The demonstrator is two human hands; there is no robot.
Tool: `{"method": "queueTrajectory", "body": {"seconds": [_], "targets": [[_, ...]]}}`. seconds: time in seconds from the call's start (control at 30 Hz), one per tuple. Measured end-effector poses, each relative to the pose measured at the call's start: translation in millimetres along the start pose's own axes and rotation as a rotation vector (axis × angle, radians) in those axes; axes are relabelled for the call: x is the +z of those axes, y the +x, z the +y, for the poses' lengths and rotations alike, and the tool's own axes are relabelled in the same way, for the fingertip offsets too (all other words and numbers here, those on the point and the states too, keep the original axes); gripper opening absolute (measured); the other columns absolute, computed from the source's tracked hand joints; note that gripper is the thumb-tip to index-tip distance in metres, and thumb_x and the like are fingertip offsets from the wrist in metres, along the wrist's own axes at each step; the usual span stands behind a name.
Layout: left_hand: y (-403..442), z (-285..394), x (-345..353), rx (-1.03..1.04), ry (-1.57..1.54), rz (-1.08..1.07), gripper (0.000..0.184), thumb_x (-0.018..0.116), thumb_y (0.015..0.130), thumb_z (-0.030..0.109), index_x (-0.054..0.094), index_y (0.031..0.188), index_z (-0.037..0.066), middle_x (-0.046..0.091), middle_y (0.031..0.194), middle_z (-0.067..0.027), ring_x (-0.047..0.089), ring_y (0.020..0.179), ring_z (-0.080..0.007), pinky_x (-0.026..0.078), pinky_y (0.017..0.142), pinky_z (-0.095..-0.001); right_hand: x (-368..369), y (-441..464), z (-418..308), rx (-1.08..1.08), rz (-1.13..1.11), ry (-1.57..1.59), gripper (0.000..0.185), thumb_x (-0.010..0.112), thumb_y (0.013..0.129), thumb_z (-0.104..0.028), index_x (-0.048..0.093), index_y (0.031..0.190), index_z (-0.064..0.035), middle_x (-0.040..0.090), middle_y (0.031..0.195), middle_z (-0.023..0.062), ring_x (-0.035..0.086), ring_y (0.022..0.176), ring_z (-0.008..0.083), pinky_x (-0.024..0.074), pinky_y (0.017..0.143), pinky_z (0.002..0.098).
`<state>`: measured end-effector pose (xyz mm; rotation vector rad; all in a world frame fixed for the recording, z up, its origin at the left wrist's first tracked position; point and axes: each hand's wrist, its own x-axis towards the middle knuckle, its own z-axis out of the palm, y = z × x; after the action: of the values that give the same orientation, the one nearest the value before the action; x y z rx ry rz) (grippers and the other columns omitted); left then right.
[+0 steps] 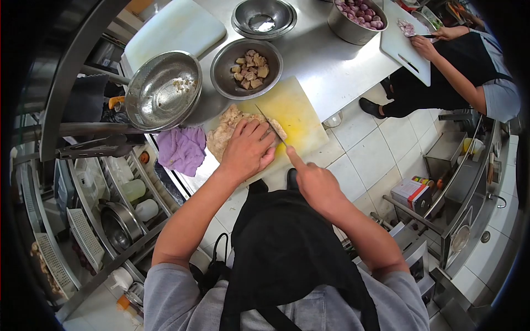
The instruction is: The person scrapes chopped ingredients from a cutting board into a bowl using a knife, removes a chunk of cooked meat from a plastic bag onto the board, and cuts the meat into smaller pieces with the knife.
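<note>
A pale piece of meat (220,138) lies on the yellowish cutting board (302,107). My left hand (249,148) presses down on it with bent fingers and covers its middle. In my right hand (318,186) is a knife (265,117), its handle inside my closed grip and my index finger stretched along the top. The blade is at the right end of the meat, just beside my left fingertips. Beyond the board stands a steel bowl (216,75) of cut meat chunks (252,68).
A steel colander (136,99) and a purple cloth (180,151) lie to the left. Farther back are a white board (174,30), stacked bowls (264,19) and a pot of small onions (356,34). At right, another person (461,71) cuts on a white board (406,52).
</note>
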<state>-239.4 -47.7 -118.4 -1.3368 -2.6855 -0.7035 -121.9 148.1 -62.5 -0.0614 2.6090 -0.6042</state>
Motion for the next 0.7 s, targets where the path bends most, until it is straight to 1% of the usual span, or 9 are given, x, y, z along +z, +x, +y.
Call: {"method": "queueTrajectory", "body": {"seconds": [0.03, 0.13, 0.23, 0.33, 0.43, 0.47, 0.63, 0.67, 0.7], "targets": [[-0.3, -0.2, 0.3, 0.001, 0.005, -0.011, 0.028, 0.072, 0.081, 0.022, 0.066, 0.106, 0.009, 0.063, 0.118, -0.0099, 0.057, 0.117, -0.0286, 0.042, 0.106, -0.0466, 10.7, 10.9, 2.8, -0.039, 0.063, 0.023, 0.077, 0.056, 0.088, 0.002, 0.033, 0.16, -0.0116, 0.068, 0.085, 0.0235, 0.071, 0.072, 0.0424, 0.0581, 0.065, 0.0521], [-2.2, 1.6, 1.3, -0.002, -0.001, -0.037, 0.031, 0.074, 0.081, 0.021, 0.066, 0.108, 0.009, 0.063, 0.121, -0.0101, 0.057, 0.119, -0.03, 0.041, 0.108, -0.0475, 26.3, 14.6, 9.0, -0.037, 0.087, 0.023, 0.078, 0.055, 0.088, 0.002, 0.034, 0.161, -0.0131, 0.068, 0.084, 0.0232, 0.071, 0.073, 0.0419, 0.0584, 0.066, 0.0514], [-2.5, 0.7, 1.7, 0.0, 0.007, -0.031, 0.033, 0.075, 0.08, 0.021, 0.066, 0.109, 0.009, 0.063, 0.123, -0.0103, 0.056, 0.121, -0.0309, 0.041, 0.109, -0.0484, 18.0, -21.5, 9.8, 0.05, -0.083, -0.067, 0.078, 0.055, 0.087, 0.003, 0.035, 0.161, -0.0117, 0.068, 0.084, 0.0226, 0.071, 0.073, 0.042, 0.0583, 0.066, 0.0507], [-3.2, 0.1, 2.1, 0.006, 0.012, -0.03, 0.032, 0.075, 0.08, 0.021, 0.066, 0.108, 0.009, 0.063, 0.123, -0.0104, 0.056, 0.121, -0.0312, 0.041, 0.109, -0.0487, 22.3, -16.6, 12.8, 0.029, -0.023, -0.033, 0.079, 0.055, 0.087, 0.002, 0.034, 0.161, -0.0133, 0.067, 0.082, 0.0213, 0.07, 0.07, 0.0414, 0.0582, 0.064, 0.0504], [-3.6, 2.7, 1.6, 0.022, 0.023, -0.016, 0.028, 0.073, 0.081, 0.021, 0.066, 0.105, 0.009, 0.063, 0.121, -0.0105, 0.056, 0.12, -0.0301, 0.041, 0.107, -0.0481, 33.6, -7.9, 21.2, -0.062, 0.129, 0.015, 0.08, 0.056, 0.087, 0.0, 0.034, 0.162, -0.016, 0.067, 0.082, 0.0206, 0.069, 0.064, 0.0402, 0.0572, 0.059, 0.0512], [-2.3, 2.4, 0.6, 0.028, 0.032, -0.004, 0.027, 0.072, 0.081, 0.022, 0.066, 0.104, 0.008, 0.063, 0.12, -0.0105, 0.056, 0.119, -0.0296, 0.041, 0.107, -0.0478, 32.8, -15.3, 22.9, -0.04, 0.089, -0.002, 0.08, 0.057, 0.087, 0.0, 0.033, 0.162, -0.0164, 0.067, 0.082, 0.0205, 0.069, 0.065, 0.04, 0.0573, 0.06, 0.051], [-1.7, 4.6, -1.9, -0.007, -0.004, -0.023, 0.031, 0.076, 0.08, 0.019, 0.066, 0.107, 0.008, 0.063, 0.123, -0.0116, 0.056, 0.122, -0.0329, 0.042, 0.108, -0.0489, 18.8, -82.7, 41.9, 0.057, -0.116, -0.051, 0.077, 0.058, 0.09, -0.005, 0.034, 0.162, -0.0167, 0.067, 0.084, 0.0196, 0.069, 0.067, 0.0409, 0.0575, 0.062, 0.0508], [0.3, 3.9, -3.5, -0.014, -0.019, -0.029, 0.032, 0.076, 0.08, 0.019, 0.066, 0.108, 0.007, 0.063, 0.124, -0.012, 0.056, 0.122, -0.0333, 0.042, 0.108, -0.0487, 12.2, -89.7, 42.9, 0.056, -0.121, -0.044, 0.075, 0.058, 0.091, -0.006, 0.034, 0.161, -0.0167, 0.067, 0.083, 0.0196, 0.069, 0.068, 0.0408, 0.0574, 0.063, 0.0507], [4.4, 2.7, -5.0, -0.064, -0.077, -0.042, 0.032, 0.075, 0.08, 0.018, 0.067, 0.109, 0.007, 0.064, 0.123, -0.0121, 0.056, 0.121, -0.0333, 0.043, 0.107, -0.0482, 4.8, -95.6, 43.0, 0.056, -0.123, -0.035, 0.074, 0.059, 0.092, -0.007, 0.035, 0.161, -0.0168, 0.068, 0.082, 0.0195, 0.069, 0.069, 0.0407, 0.0574, 0.065, 0.0505]]}}
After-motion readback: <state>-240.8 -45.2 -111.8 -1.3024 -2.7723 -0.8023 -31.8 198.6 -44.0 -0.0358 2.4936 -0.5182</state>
